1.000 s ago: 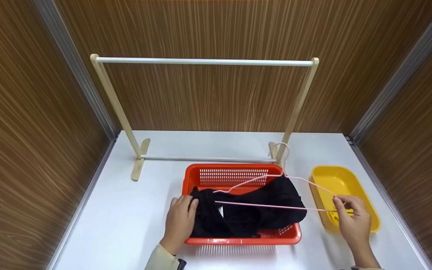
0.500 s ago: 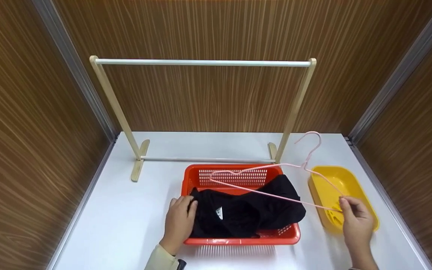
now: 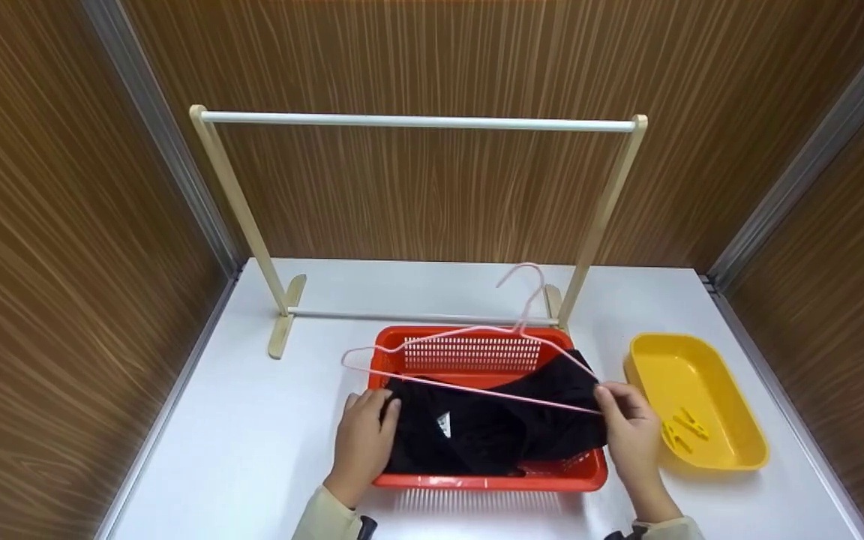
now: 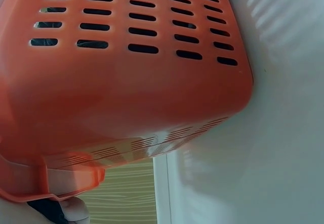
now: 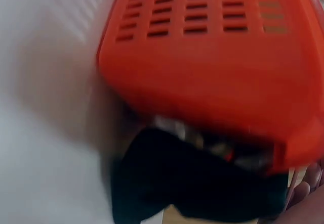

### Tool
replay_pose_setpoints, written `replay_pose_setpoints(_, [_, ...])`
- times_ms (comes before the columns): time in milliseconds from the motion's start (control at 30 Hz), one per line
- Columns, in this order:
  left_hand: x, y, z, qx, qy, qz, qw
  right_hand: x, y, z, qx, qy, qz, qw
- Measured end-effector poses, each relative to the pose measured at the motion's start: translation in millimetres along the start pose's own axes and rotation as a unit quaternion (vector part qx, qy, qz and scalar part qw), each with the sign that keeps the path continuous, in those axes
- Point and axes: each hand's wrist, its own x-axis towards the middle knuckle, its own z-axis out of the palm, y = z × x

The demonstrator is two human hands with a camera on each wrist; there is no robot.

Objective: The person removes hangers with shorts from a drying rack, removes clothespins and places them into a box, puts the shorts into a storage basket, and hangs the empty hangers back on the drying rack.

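A pink hanger [image 3: 477, 390] is pinched at its right corner by my right hand [image 3: 633, 431], and its hook points up toward the rack. Its bar and left end stretch over a black garment [image 3: 484, 442] with a small white label, which lies in the red basket [image 3: 477, 481]. My left hand [image 3: 363, 442] grips the garment's left edge at the basket's left side. In the left wrist view, dark cloth [image 4: 48, 210] shows between thumb and fingers [image 4: 76, 211]. The right wrist view is blurred; black cloth [image 5: 202, 183] hangs over the basket's end there.
Behind the basket stands a wooden rack with a white top rail [image 3: 417, 121]. A yellow tray [image 3: 668, 339] holding yellow clothespins [image 3: 691, 424] lies right of the basket. Wood-grain walls [image 3: 417, 210] enclose the white table [image 3: 252, 435].
My right hand first drew the hanger right, its left end coming out from the garment. Now hand and hanger have shifted left over the basket. The left hand stays in place.
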Motion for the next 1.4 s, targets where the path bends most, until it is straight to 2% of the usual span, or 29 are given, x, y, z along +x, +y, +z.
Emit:
replay_pose_setpoints(167, [-0.2,0.1,2.5,-0.001,0.005,0.001,1.0,-3.0,-8,15,-0.01,-0.011,-0.02,0.9997])
replay_pose_setpoints(267, [0.4,-0.1,3.3,0.0,0.008,0.001,1.0,-8.2,-15,20,-0.029,-0.019,-0.054,0.9979])
replay_pose_setpoints(433, [0.7,0.2,3.4,-0.001,0.013,-0.005,0.9999,-10.3,-10,21,-0.059,-0.03,-0.121,0.9904])
replay_pose_setpoints(633, [-0.5,0.8,3.2,0.0,0.01,-0.01,0.9999,-10.8,-9,21,-0.067,-0.03,-0.137,0.9878])
replay_pose_setpoints(867, [-0.5,-0.4,4.3,0.005,0.016,-0.003,0.9999,-10.0,-5,19,-0.066,-0.032,-0.138,0.9877])
replay_pose_setpoints(1067, [0.4,-2.3,5.5,0.004,0.017,0.005,0.9998,-6.7,-8,16,-0.038,-0.003,-0.088,0.9954])
replay_pose_setpoints(1200, [0.4,-3.3,6.5,0.0,0.016,0.012,0.9998,-1.3,-19,14,-0.042,0.03,-0.06,0.9969])
replay_pose_setpoints(1400, [-0.5,-2.6,4.7,-0.003,0.013,0.006,0.9999,17.3,-44,14,-0.052,0.063,-0.059,0.9949])
